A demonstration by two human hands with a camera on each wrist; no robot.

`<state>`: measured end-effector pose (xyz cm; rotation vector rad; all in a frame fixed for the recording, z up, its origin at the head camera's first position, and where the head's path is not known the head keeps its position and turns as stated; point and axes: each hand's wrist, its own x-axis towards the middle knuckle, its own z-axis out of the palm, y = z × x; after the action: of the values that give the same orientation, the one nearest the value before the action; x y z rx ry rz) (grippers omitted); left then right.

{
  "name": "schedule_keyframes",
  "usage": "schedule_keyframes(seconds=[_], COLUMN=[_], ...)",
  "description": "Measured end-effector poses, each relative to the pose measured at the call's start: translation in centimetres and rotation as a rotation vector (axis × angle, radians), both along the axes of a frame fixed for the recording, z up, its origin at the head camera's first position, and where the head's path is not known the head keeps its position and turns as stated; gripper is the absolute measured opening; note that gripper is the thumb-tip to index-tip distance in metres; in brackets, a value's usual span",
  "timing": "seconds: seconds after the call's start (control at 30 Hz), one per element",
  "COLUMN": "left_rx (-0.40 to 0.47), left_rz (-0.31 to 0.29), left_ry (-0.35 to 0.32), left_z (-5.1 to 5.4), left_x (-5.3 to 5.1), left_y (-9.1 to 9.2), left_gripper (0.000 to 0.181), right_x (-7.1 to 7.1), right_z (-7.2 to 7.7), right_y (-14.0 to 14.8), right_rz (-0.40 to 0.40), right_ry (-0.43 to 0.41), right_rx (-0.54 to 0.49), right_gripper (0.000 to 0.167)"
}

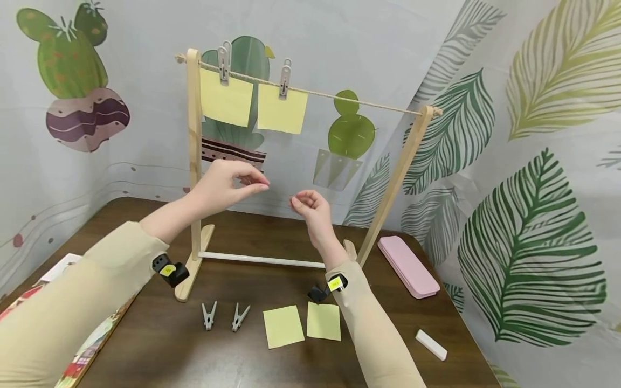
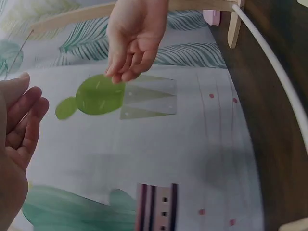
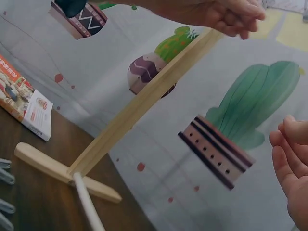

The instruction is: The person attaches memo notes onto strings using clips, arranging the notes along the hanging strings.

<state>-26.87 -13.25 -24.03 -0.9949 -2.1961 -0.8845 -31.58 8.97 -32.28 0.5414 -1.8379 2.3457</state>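
Observation:
Two yellow sheets hang from the rope [image 1: 368,103] of a wooden frame, the left one [image 1: 226,98] under one grey clip [image 1: 224,62], the right one [image 1: 282,109] under another clip [image 1: 284,78]. Below them, in mid-air, the left hand [image 1: 225,183] has its fingers loosely bent and holds nothing. To its right and slightly lower is the right hand [image 1: 312,213], empty, its fingers loosely bent too. The hands are apart and touch neither rope nor sheets. In the left wrist view the left hand [image 2: 19,130] is at the left edge; the right wrist view has the right hand [image 3: 293,163] at its right edge.
On the table [image 1: 184,355] lie two grey clips, one [image 1: 209,316] left of the other [image 1: 240,317], and two yellow sheets [image 1: 283,326], [image 1: 323,321] side by side. A pink case [image 1: 408,267] and a white block [image 1: 431,345] are at the right, a book [image 3: 24,98] at the left.

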Motion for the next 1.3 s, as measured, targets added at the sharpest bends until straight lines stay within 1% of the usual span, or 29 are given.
schedule_keyframes(seconds=[0.1,0.2,0.3,0.33,0.47,0.57,0.67,0.77,0.83,0.9,1.0,1.13,1.23,1.27,1.3], left_rx=[0.027,0.045,0.072,0.086,0.145,0.190,0.198,0.166,0.145,0.127,0.082,0.003,-0.028,-0.031,-0.028], left_rz=[0.037,0.053,0.062,0.068,0.089,0.097,0.090,0.076,0.069,0.059,0.042,-0.002,-0.053,-0.076,-0.110], left_ry=[-0.062,-0.157,-0.257,-0.288,-0.400,-0.487,-0.545,-0.575,-0.601,-0.636,-0.693,-0.743,-0.766,-0.777,-0.789], left_z=[-1.8,-3.5,-5.2,-5.8,-8.3,-10.3,-12.5,-14.4,-15.5,-16.3,-17.1,-18.0,-18.6,-18.8,-19.0], left_x=[0.1,0.6,1.2,1.3,1.5,1.6,1.6,1.5,1.3,1.2,1.1,1.2,1.4,1.4,1.5], left_y=[-0.7,-1.3,-1.8,-1.9,-2.6,-3.2,-3.7,-4.1,-4.4,-4.7,-5.2,-5.8,-6.3,-6.4,-6.6], left_gripper=[0.007,0.008,0.010,0.011,0.015,0.018,0.019,0.018,0.018,0.020,0.024,0.029,0.032,0.034,0.035], right_x=[0.3,0.5,0.6,0.7,1.0,1.4,2.0,2.4,2.6,2.7,3.2,4.9,6.3,6.5,6.7], right_z=[-1.6,-3.1,-4.6,-5.1,-6.9,-8.2,-9.2,-10.1,-10.5,-10.8,-10.9,-10.0,-9.2,-9.2,-9.2], right_y=[0.5,1.0,1.5,1.7,2.2,2.6,2.9,3.1,3.1,3.1,3.0,2.8,2.5,2.4,2.3], right_rz=[-0.003,0.007,0.027,0.032,0.045,0.063,0.093,0.115,0.123,0.134,0.167,0.219,0.238,0.243,0.252], right_ry=[-0.026,-0.066,-0.097,-0.105,-0.117,-0.116,-0.121,-0.129,-0.124,-0.117,-0.100,-0.062,-0.037,-0.034,-0.030], right_rx=[0.021,0.041,0.070,0.085,0.172,0.246,0.314,0.379,0.419,0.466,0.532,0.608,0.658,0.675,0.693], right_gripper=[0.020,0.018,0.009,0.012,0.030,0.033,0.032,0.035,0.037,0.040,0.041,0.038,0.035,0.034,0.035])
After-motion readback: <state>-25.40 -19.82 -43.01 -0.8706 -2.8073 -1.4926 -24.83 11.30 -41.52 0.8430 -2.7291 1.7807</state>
